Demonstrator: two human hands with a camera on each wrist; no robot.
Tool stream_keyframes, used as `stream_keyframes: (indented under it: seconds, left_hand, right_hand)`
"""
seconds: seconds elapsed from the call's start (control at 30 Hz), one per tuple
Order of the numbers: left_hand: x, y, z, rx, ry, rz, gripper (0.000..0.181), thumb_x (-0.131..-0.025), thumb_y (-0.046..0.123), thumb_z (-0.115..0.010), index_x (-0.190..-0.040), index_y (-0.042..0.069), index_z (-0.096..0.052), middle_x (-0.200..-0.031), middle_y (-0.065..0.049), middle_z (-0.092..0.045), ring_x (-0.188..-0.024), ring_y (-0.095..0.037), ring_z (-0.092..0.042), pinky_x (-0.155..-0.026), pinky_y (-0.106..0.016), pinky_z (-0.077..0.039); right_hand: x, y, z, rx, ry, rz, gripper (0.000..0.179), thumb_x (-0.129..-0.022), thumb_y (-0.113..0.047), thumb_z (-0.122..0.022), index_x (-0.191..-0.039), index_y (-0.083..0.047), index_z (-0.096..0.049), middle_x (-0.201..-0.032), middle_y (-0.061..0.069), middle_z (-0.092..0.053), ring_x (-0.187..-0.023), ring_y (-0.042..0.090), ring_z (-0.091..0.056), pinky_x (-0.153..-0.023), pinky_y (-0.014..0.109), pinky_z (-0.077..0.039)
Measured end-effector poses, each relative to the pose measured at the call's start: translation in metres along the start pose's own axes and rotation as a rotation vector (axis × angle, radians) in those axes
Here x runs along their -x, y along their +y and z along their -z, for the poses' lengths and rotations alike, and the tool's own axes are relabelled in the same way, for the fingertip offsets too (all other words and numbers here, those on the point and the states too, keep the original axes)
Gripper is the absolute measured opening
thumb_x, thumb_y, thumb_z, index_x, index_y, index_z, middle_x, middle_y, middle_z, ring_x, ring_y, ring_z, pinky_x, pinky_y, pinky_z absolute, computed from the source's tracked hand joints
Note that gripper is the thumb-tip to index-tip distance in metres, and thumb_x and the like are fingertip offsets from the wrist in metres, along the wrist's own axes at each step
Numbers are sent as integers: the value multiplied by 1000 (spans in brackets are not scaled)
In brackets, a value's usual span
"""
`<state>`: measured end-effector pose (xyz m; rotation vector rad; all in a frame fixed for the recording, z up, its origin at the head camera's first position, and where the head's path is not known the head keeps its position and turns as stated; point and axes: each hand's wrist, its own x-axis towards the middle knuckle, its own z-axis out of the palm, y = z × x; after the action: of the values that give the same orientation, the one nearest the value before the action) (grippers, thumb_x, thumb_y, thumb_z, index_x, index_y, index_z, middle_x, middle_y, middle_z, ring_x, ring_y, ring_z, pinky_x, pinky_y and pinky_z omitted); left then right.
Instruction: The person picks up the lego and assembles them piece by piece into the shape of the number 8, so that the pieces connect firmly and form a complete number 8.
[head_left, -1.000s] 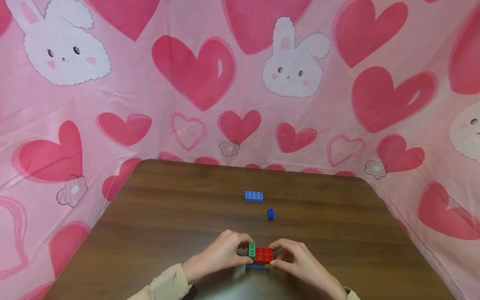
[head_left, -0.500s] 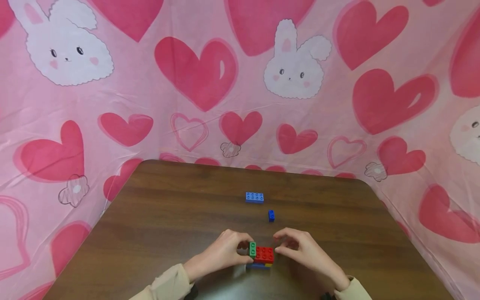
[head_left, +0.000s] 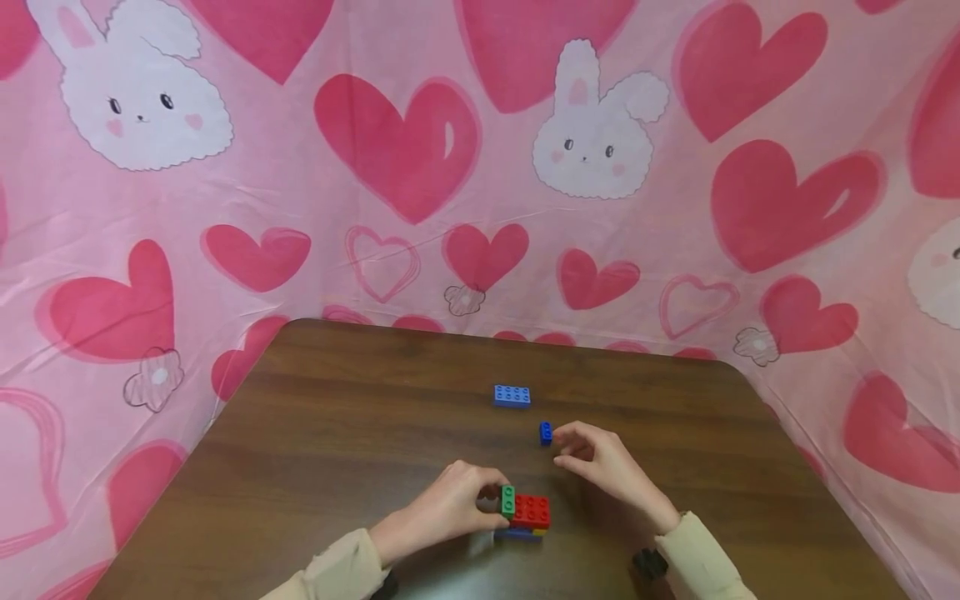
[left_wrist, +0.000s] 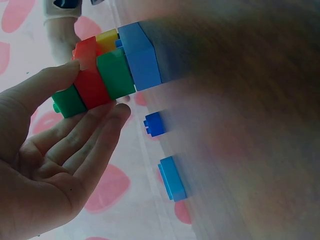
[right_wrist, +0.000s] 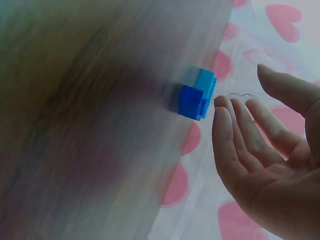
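Observation:
My left hand (head_left: 450, 508) pinches the left end of a small stack of toy building bricks between thumb and fingers. On top of the stack is a green two-stud brick (head_left: 508, 501), beside bare studs of a red brick (head_left: 534, 513). The left wrist view shows another green brick (left_wrist: 115, 75) and a yellow brick (left_wrist: 106, 41) beneath the red one, over a blue base brick (left_wrist: 141, 57). Farther up the table my right hand (head_left: 606, 464) is parted, thumb away from fingers, fingertips right beside a small dark blue brick (head_left: 546, 433). Nothing shows between them.
A lighter blue eight-stud brick (head_left: 512, 396) lies behind the small dark blue one, slightly left. Both rest on the brown wooden table (head_left: 360, 417). A pink cloth (head_left: 420, 267) with hearts and rabbits hangs around the table's far and side edges.
My right hand has let go of the stack's right side and moved forward to the small dark blue brick. The left hand keeps its hold on the stack.

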<state>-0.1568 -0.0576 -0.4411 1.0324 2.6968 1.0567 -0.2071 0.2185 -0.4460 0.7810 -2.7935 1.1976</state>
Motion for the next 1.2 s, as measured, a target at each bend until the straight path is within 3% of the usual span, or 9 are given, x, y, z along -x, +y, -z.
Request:
stream_keyframes:
  seconds: [0.27,0.57,0.83,1.2]
  left_hand:
    - [-1,0,0,13,-12,5,29,-77,23,-85,-102,12,-74,-89,2,-76,-73,6,-59,-65,-12,-46]
    - [-1,1,-2,12,-32,29,30,-77,22,-84,-104,12,-74,-91,4,-76,-76,2,-64,-67,-12,-47]
    - [-2,1,-2,19,-50,52,31,-79,23,-84,-106,12,-74,-93,4,-76,-78,3,-63,-68,-11,-48]
    - [0,0,-2,-2,-26,40,30,-78,24,-84,-104,13,-74,-90,4,-75,-74,4,-61,-65,-11,-46]
  right_hand:
    - [-13,12,0,21,21,-87,31,-87,-17,-76,-114,-4,-66,-108,12,-72,-86,11,-68,-76,21,-55]
    - [-23,20,0,25,-13,-167,36,-87,-19,-76,-118,-4,-64,-115,15,-70,-88,18,-69,-75,22,-57]
    - [-32,25,-2,25,-40,-158,40,-86,-19,-77,-118,0,-63,-118,22,-68,-85,20,-71,-74,24,-57]
    - [-42,29,-5,30,-77,-169,36,-85,-16,-77,-116,-1,-66,-113,19,-70,-81,15,-68,-72,20,-56]
